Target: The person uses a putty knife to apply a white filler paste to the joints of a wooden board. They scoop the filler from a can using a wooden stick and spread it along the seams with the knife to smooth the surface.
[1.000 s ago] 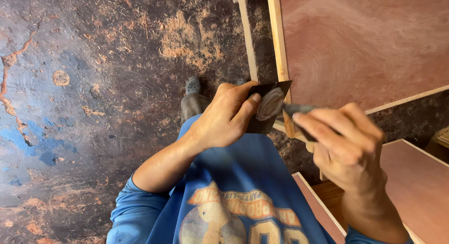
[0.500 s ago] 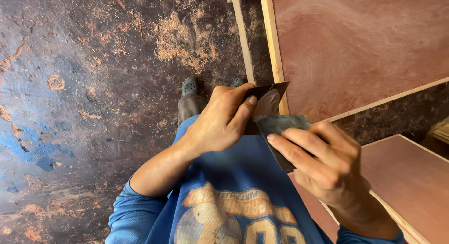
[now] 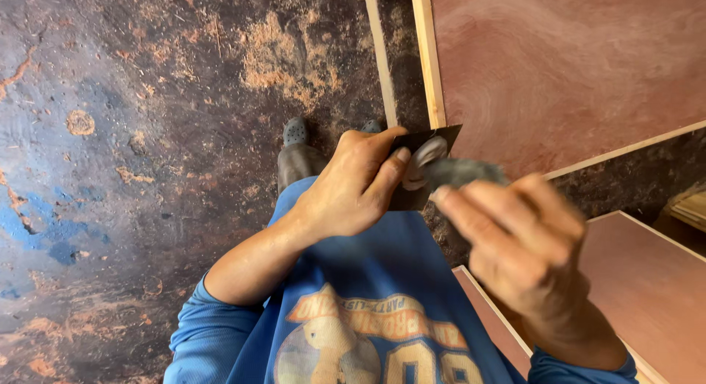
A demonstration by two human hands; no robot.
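Since a second ago, the right hand (image 3: 526,255) has dropped lower, its grip pinching a grey sanding piece (image 3: 460,172). Left hand (image 3: 353,189) grips a dark sheet (image 3: 423,167) at nine o'clock of it; reddish plywood panel (image 3: 559,68) lies at twelve.

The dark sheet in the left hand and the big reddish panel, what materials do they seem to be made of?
Dark sheet: thin, stiff and matte, possibly abrasive paper; the worn pale round patch suggests this, but I cannot be sure. Reddish panel: probably plywood or veneered board, smooth, with faint grain swirls and pale raw wood edges.
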